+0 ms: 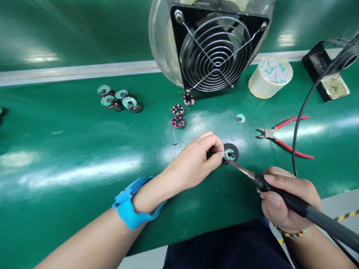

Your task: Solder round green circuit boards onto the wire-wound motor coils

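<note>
A small round green circuit board [229,154] sits on a black round base [236,150] on the green table. My left hand [199,158], with a blue band at the wrist, is pinched closed at the board's left edge; what lies between the fingertips is too small to make out. My right hand [290,198] is wrapped round the black handle of a soldering iron [265,183]. The iron's tip meets the lower edge of the board, close to my left fingertips.
A fan [215,56] stands behind, with copper-wound rings [178,109] before it. Several board-topped coils [130,103] are at the left. Red-handled cutters [269,133], a loose board [240,118], a tape roll [269,78], an iron stand [322,71] and a black cable [297,119] lie right.
</note>
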`<action>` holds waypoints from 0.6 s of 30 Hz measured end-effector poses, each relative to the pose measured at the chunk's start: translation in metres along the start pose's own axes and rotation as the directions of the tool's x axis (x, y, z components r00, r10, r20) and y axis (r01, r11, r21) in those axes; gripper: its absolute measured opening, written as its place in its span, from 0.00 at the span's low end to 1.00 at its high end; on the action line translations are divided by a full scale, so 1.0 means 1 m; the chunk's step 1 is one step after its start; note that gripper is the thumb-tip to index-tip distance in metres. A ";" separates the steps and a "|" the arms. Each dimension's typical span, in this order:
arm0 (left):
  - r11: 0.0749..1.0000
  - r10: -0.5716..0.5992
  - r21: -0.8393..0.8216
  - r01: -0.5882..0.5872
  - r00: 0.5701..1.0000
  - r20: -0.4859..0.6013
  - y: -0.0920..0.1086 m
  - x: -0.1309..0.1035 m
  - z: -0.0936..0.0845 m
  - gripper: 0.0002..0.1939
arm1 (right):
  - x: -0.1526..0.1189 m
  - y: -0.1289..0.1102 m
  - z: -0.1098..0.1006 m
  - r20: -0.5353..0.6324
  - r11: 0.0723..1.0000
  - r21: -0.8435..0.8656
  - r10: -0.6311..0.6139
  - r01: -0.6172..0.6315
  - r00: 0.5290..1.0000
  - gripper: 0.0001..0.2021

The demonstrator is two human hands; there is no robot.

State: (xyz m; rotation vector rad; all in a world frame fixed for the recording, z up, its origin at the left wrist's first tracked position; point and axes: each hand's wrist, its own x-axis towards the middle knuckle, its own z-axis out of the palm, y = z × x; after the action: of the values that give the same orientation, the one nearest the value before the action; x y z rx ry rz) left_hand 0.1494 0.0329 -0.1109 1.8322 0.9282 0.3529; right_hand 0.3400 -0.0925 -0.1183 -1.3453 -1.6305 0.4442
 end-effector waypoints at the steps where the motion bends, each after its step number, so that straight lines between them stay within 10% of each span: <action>1: 1.000 -0.002 0.000 0.002 1.000 0.001 0.000 0.000 0.000 0.06 | 0.000 0.000 0.002 -0.022 0.999 0.029 -0.019 0.020 1.000 0.14; 18: 1.000 0.003 -0.004 -0.003 1.000 -0.005 0.000 -0.001 0.000 0.06 | 0.007 -0.003 0.001 -0.030 0.992 0.084 -0.090 0.092 0.996 0.17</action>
State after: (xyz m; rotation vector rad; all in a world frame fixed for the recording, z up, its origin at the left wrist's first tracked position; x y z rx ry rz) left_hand 0.1484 0.0321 -0.1107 1.8299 0.9282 0.3612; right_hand 0.3377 -0.0871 -0.1138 -1.2037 -1.6263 0.4355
